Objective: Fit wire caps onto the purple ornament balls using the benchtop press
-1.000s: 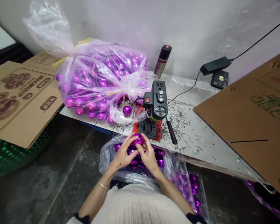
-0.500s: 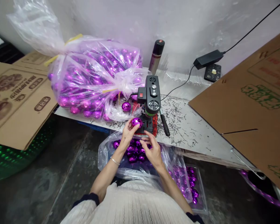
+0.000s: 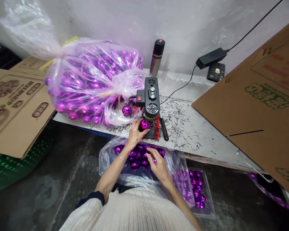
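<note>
My left hand (image 3: 135, 133) holds a shiny purple ball (image 3: 144, 124) just under the front end of a small black machine (image 3: 152, 96) with a red switch. The machine has a black-handled lever (image 3: 164, 130) on its right and a red and black base. My right hand (image 3: 159, 164), fingers apart, hovers over an open clear bag (image 3: 106, 160) of purple balls in front of the table; a small purple piece shows by its fingers, and I cannot tell whether it is held. Another purple ball (image 3: 126, 110) lies left of the machine.
A large tied bag of purple balls (image 3: 86, 80) fills the table's left. Behind stands a spray can (image 3: 157, 57). Small dark pins litter the white tabletop (image 3: 183, 128). Cardboard boxes (image 3: 16, 106) flank both sides. A clear tray (image 3: 210, 195) of balls sits lower right.
My left hand has brought the purple ball right and up, under the machine's front. My right hand has drawn back toward me, over the open bag. The whole view has shifted slightly.
</note>
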Tool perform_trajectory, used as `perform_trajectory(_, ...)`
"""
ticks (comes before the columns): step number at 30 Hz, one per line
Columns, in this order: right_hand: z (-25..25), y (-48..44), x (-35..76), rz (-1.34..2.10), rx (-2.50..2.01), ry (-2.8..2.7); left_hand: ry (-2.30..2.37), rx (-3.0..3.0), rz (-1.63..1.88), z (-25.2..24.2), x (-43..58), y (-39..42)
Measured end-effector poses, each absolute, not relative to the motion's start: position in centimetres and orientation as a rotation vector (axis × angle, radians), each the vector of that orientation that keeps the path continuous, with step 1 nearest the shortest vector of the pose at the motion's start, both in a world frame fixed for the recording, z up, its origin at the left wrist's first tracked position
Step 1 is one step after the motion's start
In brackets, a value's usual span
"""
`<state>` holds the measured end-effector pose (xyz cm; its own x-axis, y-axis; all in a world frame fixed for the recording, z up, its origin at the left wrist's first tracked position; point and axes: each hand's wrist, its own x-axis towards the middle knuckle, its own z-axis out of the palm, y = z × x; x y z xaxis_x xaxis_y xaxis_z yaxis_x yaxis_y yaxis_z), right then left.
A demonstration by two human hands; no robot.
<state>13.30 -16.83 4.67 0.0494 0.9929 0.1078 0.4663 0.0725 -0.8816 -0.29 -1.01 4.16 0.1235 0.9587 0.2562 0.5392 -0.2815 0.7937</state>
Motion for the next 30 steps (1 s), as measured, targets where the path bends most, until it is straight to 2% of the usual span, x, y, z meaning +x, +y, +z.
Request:
perform_trajectory(3, 6.1, -16.2, 14.3, 0.639, -1.494, -1.534, 1.436, 1.891, 1.074, 3.1, 0.3, -0.9)
perform_trajectory(9, 11.4, -12.3, 16.5, -0.015, -1.267, -1.514, 1.458, 1.901, 1.108, 1.6, 0.8, -1.0)
perform_trajectory(12, 14.0, -9.6, 16.5, -0.194, -1.152, -1.560, 1.465, 1.893, 1.115, 1.7, 0.9, -1.1)
perform_trajectory(18, 15.4, -6.4, 15.1, -0.132, -1.014, -1.702, 1.450, 1.888, 1.098, 2.0, 0.9, -1.2)
perform_trajectory(30, 10.3, -5.5, 13.8, -0.183, -0.971, -1.561, 1.450, 1.890, 1.109, 1.9, 1.1, -1.5)
